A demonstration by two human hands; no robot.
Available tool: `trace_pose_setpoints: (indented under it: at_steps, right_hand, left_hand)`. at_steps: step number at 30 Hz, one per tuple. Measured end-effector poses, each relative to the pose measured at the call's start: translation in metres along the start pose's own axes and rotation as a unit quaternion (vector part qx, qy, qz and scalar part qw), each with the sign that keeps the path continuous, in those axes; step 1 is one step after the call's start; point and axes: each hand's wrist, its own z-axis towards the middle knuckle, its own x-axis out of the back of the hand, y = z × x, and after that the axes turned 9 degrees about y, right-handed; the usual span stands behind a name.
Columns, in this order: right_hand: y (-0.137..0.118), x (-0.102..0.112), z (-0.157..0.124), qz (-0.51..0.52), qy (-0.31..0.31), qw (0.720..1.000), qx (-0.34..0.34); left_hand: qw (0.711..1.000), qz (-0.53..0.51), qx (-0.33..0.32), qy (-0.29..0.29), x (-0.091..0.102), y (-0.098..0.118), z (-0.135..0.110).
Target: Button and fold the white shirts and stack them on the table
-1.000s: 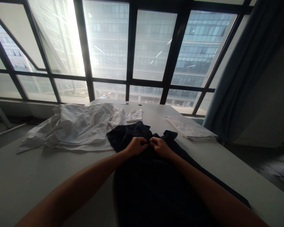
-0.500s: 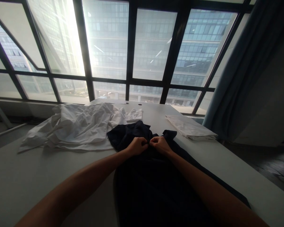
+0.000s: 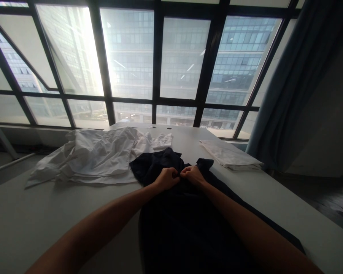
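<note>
A dark navy garment [image 3: 188, 232] lies spread on the pale table [image 3: 31, 217], running from its collar end at the middle toward me. My left hand [image 3: 166, 178] and my right hand [image 3: 192, 176] meet knuckle to knuckle at the collar end. Both are closed, pinching the dark fabric between fingers and thumbs. My bare forearms stretch over the garment.
A rumpled heap of white shirts [image 3: 94, 154] lies on the table's left half, touching the dark garment. A folded white cloth [image 3: 230, 154] sits at the right edge. Large windows [image 3: 183, 57] stand behind the table, and a blue curtain [image 3: 291, 83] hangs at right.
Both hands stay pinched together on the dark garment's collar end. The view has tilted very slightly; nothing else has moved.
</note>
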Motion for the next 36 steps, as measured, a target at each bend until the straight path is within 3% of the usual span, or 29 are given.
trace_pose_setpoints:
  at_steps: [9, 19, 30, 36]
  right_hand:
    - [0.002, 0.000, 0.000, 0.005, -0.013, 1.000, 0.007]
    - [0.006, 0.010, 0.005, -0.018, -0.060, 0.993, 0.097]
    - [-0.003, 0.001, -0.004, -0.086, 0.017, 0.995, 0.045]
    - [-0.007, -0.004, -0.008, -0.128, 0.052, 0.987, 0.077]
  left_hand:
    - [0.998, 0.062, -0.030, -0.015, 0.000, 0.009, -0.001]
    - [0.997, 0.036, -0.051, -0.044, 0.003, 0.002, 0.002]
    - [0.992, 0.042, -0.089, -0.074, 0.002, -0.003, 0.002]
    - [0.990, 0.070, -0.096, -0.071, -0.003, -0.004, 0.003]
